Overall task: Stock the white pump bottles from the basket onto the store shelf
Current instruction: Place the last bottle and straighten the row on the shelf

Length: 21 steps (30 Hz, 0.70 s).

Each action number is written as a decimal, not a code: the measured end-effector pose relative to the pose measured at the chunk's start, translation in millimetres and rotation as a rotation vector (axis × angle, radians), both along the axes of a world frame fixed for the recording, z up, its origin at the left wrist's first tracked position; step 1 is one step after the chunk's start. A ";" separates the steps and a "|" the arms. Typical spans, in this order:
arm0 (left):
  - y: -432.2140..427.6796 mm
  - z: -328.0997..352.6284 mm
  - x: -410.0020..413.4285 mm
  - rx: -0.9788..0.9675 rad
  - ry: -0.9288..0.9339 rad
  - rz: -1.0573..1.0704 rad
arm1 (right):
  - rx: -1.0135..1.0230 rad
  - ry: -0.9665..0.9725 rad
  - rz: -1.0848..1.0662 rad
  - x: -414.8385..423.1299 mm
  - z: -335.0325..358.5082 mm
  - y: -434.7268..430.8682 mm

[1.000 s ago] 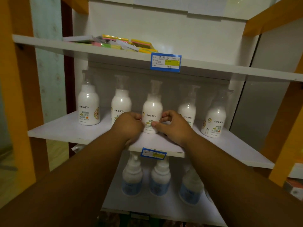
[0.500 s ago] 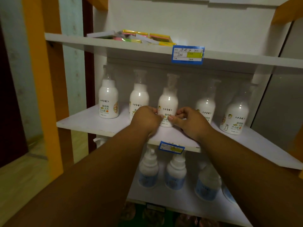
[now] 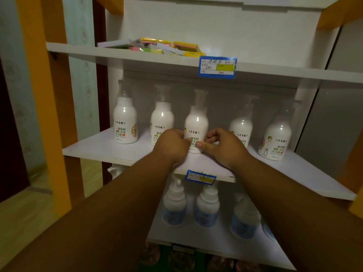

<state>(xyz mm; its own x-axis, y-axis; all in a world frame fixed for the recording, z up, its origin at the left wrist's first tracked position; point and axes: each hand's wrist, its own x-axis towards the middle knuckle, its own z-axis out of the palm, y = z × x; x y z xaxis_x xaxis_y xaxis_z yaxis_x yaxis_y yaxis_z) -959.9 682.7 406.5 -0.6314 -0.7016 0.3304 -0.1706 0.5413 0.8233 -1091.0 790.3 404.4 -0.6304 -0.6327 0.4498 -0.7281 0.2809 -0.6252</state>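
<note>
Hands [image 3: 172,146] [image 3: 225,146] unmoved since before; fingers [image 3: 211,134] still clamped on middle pump bottle [image 3: 196,124].

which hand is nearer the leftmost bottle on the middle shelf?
Left. The left hand is two bottles right of the leftmost bottle, gripping the third bottle; the right hand is on that bottle's far side.

We're in a small shop. White shelves [image 3: 110,152] on orange posts [image 3: 39,99] carry matching pump bottles [image 3: 125,122] lined up label-out, with more blue-labelled bottles [image 3: 206,211] in a row below. Blue price tags [image 3: 217,67] are stuck to the shelf edges, one handwritten with a price. Coloured packets [image 3: 169,47] lie on the top shelf.
</note>
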 end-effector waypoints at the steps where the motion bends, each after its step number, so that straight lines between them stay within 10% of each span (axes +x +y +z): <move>1: -0.3 -0.3 -0.6 -0.009 0.001 0.006 | 0.006 -0.001 -0.002 0.1 0.1 -0.1; 15: 53.7 3.2 25.3 -0.221 0.368 0.094 | -0.263 0.215 -0.318 -14.0 14.6 76.6; 21: 102.9 33.6 -26.7 -0.284 0.070 -0.263 | -0.064 0.195 -0.280 -27.8 5.8 74.0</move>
<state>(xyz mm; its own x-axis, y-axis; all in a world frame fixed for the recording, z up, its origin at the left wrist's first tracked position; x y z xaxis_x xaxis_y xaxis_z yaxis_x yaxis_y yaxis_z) -986.6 785.7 440.1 -0.7467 -0.3932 0.5365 0.0552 0.7672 0.6391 -1118.8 864.3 410.3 -0.6736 -0.4139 0.6123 -0.7360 0.4513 -0.5046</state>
